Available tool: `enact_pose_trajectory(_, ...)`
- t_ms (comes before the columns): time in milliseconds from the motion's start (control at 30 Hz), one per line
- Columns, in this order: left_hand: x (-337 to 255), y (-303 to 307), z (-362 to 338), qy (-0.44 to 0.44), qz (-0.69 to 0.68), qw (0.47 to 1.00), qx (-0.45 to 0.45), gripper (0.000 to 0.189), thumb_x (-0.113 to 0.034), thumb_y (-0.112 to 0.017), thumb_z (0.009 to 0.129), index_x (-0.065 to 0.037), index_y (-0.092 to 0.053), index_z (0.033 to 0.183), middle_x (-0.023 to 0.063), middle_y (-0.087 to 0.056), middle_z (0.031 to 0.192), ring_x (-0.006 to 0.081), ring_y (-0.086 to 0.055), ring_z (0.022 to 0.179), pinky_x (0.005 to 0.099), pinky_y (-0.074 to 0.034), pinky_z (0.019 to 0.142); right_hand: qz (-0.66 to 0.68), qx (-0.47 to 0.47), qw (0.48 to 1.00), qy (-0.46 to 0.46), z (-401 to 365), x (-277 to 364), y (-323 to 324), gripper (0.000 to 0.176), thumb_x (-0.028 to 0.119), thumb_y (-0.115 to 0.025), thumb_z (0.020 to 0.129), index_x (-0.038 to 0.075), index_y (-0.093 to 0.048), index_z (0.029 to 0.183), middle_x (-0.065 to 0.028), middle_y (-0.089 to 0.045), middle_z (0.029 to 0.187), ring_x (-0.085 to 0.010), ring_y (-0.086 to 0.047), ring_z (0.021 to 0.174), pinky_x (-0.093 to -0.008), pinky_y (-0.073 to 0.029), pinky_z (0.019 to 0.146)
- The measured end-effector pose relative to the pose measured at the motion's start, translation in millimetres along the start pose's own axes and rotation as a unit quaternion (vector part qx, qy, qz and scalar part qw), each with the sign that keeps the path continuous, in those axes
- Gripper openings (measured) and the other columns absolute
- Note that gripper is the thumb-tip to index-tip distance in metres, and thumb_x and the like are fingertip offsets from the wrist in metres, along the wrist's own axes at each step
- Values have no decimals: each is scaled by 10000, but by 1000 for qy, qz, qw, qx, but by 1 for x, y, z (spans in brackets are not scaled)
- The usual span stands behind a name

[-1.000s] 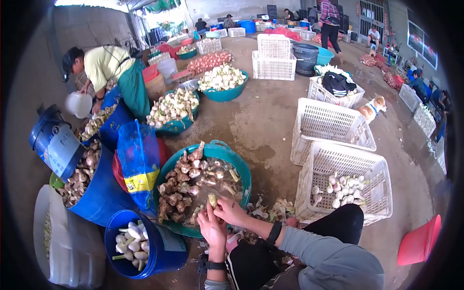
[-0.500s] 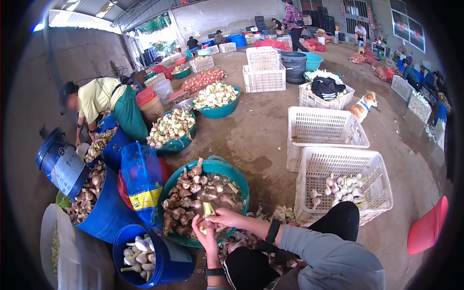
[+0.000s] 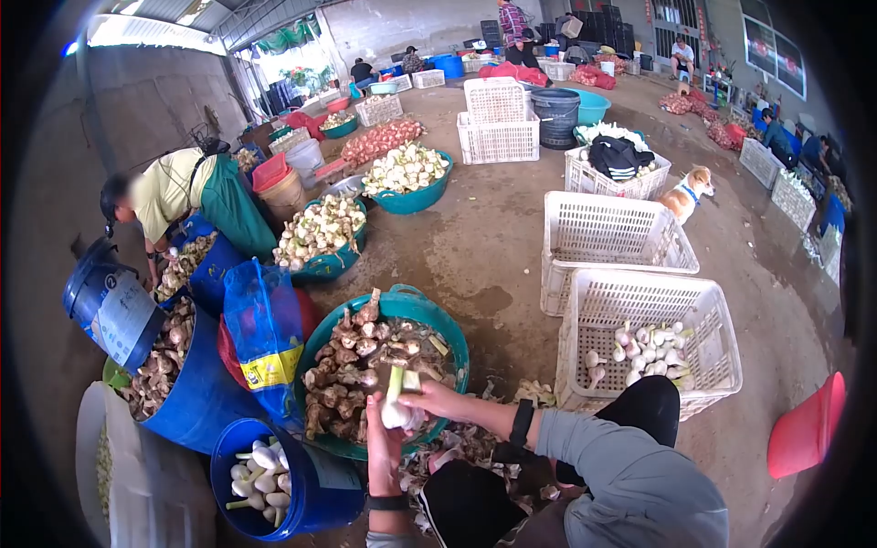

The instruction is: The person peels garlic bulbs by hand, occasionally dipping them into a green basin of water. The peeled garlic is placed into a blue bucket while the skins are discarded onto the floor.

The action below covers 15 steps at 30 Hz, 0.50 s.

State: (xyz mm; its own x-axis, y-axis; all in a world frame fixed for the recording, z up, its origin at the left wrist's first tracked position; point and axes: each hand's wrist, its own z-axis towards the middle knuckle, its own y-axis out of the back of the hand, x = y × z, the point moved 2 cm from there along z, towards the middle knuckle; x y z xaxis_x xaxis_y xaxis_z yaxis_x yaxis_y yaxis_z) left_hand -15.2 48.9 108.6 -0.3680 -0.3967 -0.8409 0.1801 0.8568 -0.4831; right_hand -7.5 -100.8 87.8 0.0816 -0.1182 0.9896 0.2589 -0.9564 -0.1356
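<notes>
Over near rim of round teal plastic basin: white bulb with green stem stub raised higher, whiter than half second ago. Left hand clasps base; right hand pinches side. Skin judged mostly off.

Glossy teal plastic basin, matt white perforated plastic crate, rough concrete floor

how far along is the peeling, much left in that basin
Done: a few white peeled bulbs in the near crate. In hand: left hand and right hand hold one partly white bulb. Left: brown bulbs fill most of the teal basin, so probably early on.
</notes>
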Motion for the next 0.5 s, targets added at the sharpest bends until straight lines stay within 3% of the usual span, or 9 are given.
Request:
enact_pose_trajectory(67, 2, -15, -4, -206, 70, 975, -41, 526, -310, -629, 852, -82, -385, 1259, 110, -511, 1090, 188, -523, 924, 304, -451, 791, 84, -21, 996, -7, 6, -1, -5, 224, 224, -543, 923, 57, -592, 1064, 17, -568, 739, -59, -473, 541, -214, -375, 452)
enact_pose_trajectory(100, -7, -23, -11, -367, 273, 885, -81, 556, -147, -702, 774, -41, -384, 1218, 124, -460, 1098, 179, -486, 941, 305, -423, 845, 170, -44, 984, -14, 7, -2, -8, 212, 217, -551, 919, 62, -592, 1058, 33, -542, 683, -39, -422, 492, -187, -322, 413)
enact_pose_trajectory(233, -11, -17, -19, -333, 256, 903, -87, 503, -138, -699, 752, -34, -389, 1134, 84, -455, 1020, 171, -468, 925, 287, -398, 850, 167, -11, 986, 22, -10, 28, -18, 182, 209, -526, 932, 42, -589, 968, 29, -490, 607, -47, -376, 445, -199, -274, 395)
enact_pose_trajectory(267, -13, -13, -12, -309, 183, 931, -67, 487, -215, -662, 799, -53, -381, 1162, 79, -482, 1007, 157, -498, 874, 272, -446, 744, 168, -9, 986, 17, -10, 26, -17, 182, 209, -526, 932, 42, -589, 968, 29, -490, 607, -47, -376, 445, -199, -274, 395)
enact_pose_trajectory(333, -6, -13, -17, -218, 20, 976, 18, 501, -362, -580, 859, -67, -358, 1197, 83, -519, 957, 135, -535, 672, 252, -453, 508, 223, 29, 974, 17, -6, 24, -18, 174, 202, -518, 937, 39, -579, 937, 32, -476, 593, -38, -350, 443, -206, -254, 393)
enact_pose_trajectory(367, 1, -9, -12, -210, -15, 977, 31, 518, -382, -543, 876, -65, -344, 1234, 85, -543, 916, 145, -527, 595, 255, -422, 449, 209, 26, 977, 26, -6, 28, -19, 169, 207, -518, 937, 47, -573, 936, 34, -470, 595, -36, -330, 442, -201, -251, 400)
enact_pose_trajectory(400, 7, -3, -11, -162, -55, 984, 43, 528, -376, -532, 889, -73, -324, 1268, 79, -553, 907, 150, -553, 634, 250, -454, 479, 183, 11, 982, 32, -8, 31, -17, 192, 209, -514, 940, 24, -565, 939, 10, -507, 635, -52, -384, 457, -209, -286, 404)
enact_pose_trajectory(467, 11, 4, -7, -110, 3, 992, 54, 530, -373, -516, 903, -87, -305, 1296, 97, -558, 960, 169, -580, 675, 268, -501, 521, 83, -37, 993, 76, -10, 35, -18, 202, 194, -530, 927, -2, -579, 936, -41, -561, 691, -97, -496, 520, -251, -391, 456)
enact_pose_trajectory(500, 9, 5, -10, -127, 100, 987, 20, 515, -348, -524, 908, -94, -305, 1298, 99, -546, 1021, 176, -594, 746, 274, -532, 566, -125, -109, 967, 191, 1, 29, -15, 182, 161, -527, 923, 0, -574, 994, -28, -558, 807, -131, -525, 703, -267, -450, 655)
